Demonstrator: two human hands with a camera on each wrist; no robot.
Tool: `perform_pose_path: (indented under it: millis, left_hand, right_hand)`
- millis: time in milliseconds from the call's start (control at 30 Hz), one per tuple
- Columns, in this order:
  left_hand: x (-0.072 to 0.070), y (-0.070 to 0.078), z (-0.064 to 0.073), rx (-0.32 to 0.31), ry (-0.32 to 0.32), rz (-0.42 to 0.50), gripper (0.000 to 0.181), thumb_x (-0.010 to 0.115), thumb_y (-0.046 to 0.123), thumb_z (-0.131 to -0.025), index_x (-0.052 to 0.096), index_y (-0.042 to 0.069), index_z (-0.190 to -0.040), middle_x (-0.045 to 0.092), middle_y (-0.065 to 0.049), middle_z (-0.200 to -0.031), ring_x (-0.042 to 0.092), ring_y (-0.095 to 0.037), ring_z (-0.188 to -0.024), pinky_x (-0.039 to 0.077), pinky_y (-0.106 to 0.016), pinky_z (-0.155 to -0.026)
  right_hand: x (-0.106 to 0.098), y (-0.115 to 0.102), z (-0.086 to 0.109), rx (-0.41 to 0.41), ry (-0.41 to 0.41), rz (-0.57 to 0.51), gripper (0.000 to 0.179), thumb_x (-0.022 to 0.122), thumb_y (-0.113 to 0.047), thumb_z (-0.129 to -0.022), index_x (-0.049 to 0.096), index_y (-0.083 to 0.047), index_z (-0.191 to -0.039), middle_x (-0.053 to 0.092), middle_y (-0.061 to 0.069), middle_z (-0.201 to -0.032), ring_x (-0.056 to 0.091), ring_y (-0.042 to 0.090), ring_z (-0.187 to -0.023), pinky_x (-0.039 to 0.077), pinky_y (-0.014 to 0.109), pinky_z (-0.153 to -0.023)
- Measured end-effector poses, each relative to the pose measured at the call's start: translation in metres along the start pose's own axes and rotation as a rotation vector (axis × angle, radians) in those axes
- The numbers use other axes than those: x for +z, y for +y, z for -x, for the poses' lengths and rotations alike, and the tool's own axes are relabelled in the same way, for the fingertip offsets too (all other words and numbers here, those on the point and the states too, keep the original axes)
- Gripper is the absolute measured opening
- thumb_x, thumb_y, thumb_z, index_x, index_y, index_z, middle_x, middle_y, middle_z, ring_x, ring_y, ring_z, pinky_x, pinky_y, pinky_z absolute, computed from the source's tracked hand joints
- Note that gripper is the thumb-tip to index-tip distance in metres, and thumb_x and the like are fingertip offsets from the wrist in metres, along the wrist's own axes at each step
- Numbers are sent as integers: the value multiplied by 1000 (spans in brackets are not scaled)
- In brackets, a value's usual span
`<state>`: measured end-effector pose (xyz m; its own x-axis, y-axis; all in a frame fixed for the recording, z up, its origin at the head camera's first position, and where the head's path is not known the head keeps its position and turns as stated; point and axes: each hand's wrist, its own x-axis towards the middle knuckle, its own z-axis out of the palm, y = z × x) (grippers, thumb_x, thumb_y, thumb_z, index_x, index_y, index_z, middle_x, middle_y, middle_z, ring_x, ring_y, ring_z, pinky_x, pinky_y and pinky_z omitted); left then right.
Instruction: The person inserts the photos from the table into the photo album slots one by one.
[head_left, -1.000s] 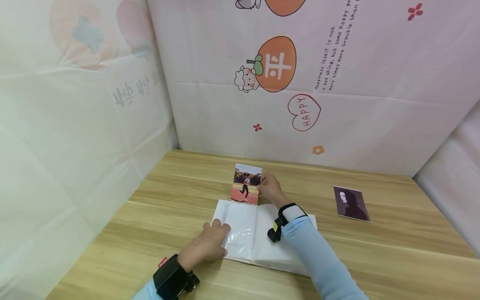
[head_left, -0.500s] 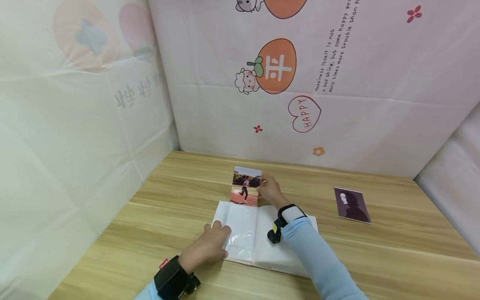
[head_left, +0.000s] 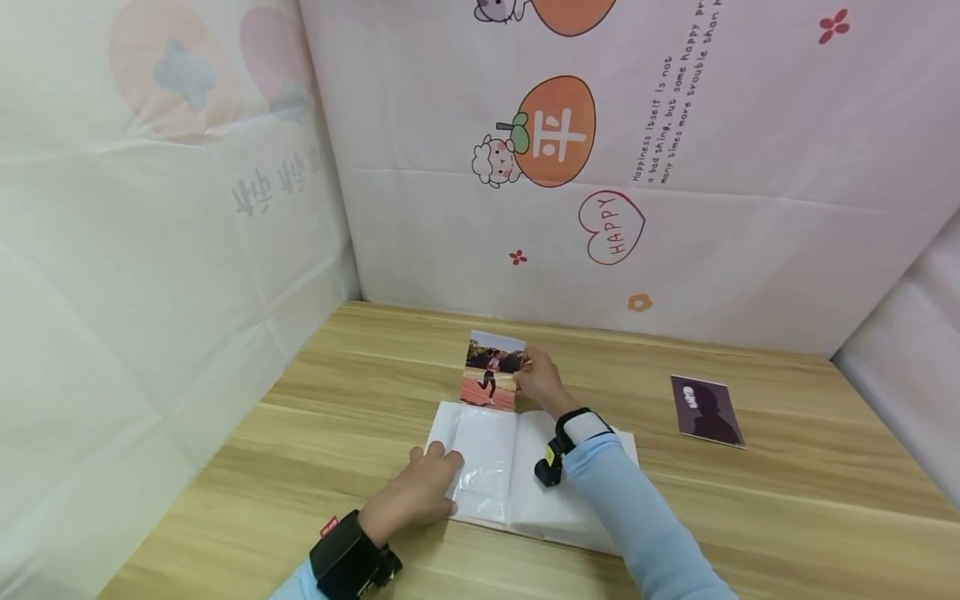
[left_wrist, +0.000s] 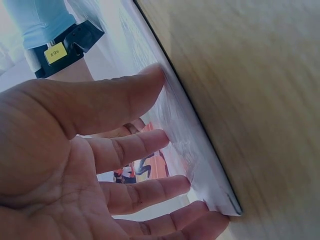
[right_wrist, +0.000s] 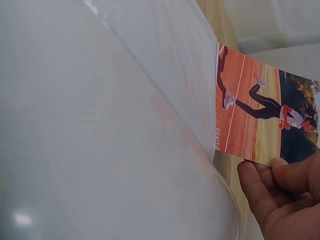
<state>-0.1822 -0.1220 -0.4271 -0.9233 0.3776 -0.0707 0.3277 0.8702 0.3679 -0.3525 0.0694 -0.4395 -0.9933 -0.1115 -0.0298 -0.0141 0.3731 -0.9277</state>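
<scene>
An open photo album (head_left: 485, 454) with clear plastic pockets lies on the table. My right hand (head_left: 542, 380) pinches the right edge of a photo (head_left: 491, 375) of a runner on a red track. The photo's lower edge meets the far edge of the album's left page. In the right wrist view, that end of the photo (right_wrist: 250, 107) is at the clear sleeve's edge; whether it is inside, I cannot tell. My left hand (head_left: 420, 487) rests on the left page's outer side, its fingers (left_wrist: 145, 195) spread and its thumb on the plastic.
A second photo (head_left: 707, 411), dark with a silhouette, lies flat on the wooden table (head_left: 315, 417) to the right of the album. White printed cloth walls (head_left: 450, 233) stand behind and on both sides.
The view has shifted slightly. Both hands, the runner photo and the album keep nearly the same places.
</scene>
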Motion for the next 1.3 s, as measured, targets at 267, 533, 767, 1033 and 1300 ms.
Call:
perform_pose_path:
  millis: [267,533,767,1033,1300]
  left_hand:
    - [-2,1,2,7,4,3,44,79,9,-68,58,2,-106,42,-8,-90,37,-27,-79,37,-33,-62]
    - [-4,1,3,9,1,1,44,78,10,-68,58,2,-106,42,-8,-90,37,-26,-79,38,-33,-61]
    - [-4,1,2,1,-10,3,45,78,11,-69,58,2,-108,43,-8,-91,37,-26,-80,37,-33,-62]
    - [-1,1,2,-15,-8,0,46,79,11,-69,58,3,-109,43,-8,-92,38,-26,-81,38,-33,-62]
    - [-1,1,2,-12,-7,-8,46,79,12,-69,58,3,-109,43,-8,-91,37,-26,-80,37,-32,-61]
  right_hand:
    - [-2,-2,1,28,22,-10,15,52,11,-85,43,0,-88,54,17,-85,56,26,-69,53,34,-57]
    - [-1,-3,-1,39,41,-8,15,53,10,-85,44,0,-91,54,17,-87,56,26,-73,53,33,-59]
    - [1,-3,0,46,25,26,15,54,9,-86,44,-2,-92,54,16,-85,56,25,-70,53,33,-58]
    - [2,-1,0,53,29,45,15,54,8,-86,45,-2,-91,54,17,-89,57,26,-74,52,31,-57]
    - [6,-4,1,64,4,33,16,54,9,-84,46,-1,-93,54,17,-88,57,26,-73,52,30,-55]
